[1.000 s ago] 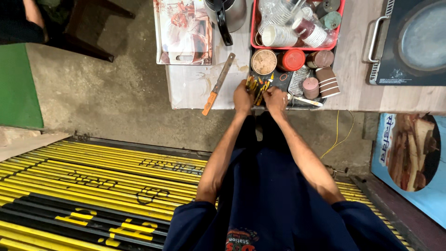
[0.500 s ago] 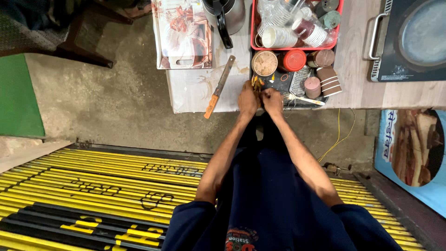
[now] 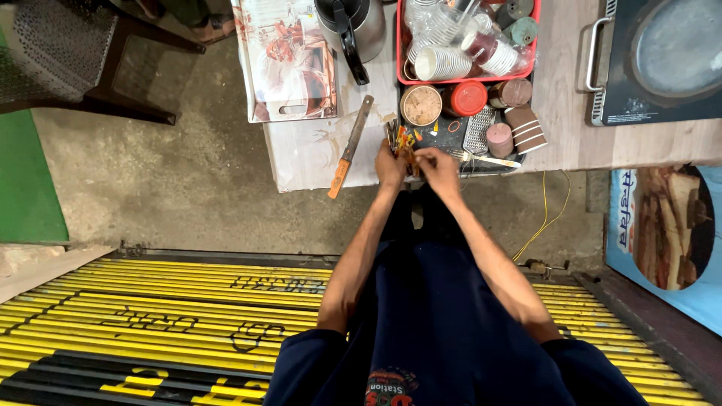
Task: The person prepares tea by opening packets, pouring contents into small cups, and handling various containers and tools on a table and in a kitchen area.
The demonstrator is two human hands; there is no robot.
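Head view: I see the left hand and right hand pinching a small orange-yellow packet together at the table's near edge. Beyond: knife, dark tray, red basket.

**Bench clutter and surroundings**

Bench carries an orange-handled knife, a picture-printed board, a dark kettle, and a red basket of paper cups. Round-lidded jars sit just below the basket. Induction cooktop at right. Yellow-striped metal steps below; dark chair upper left.
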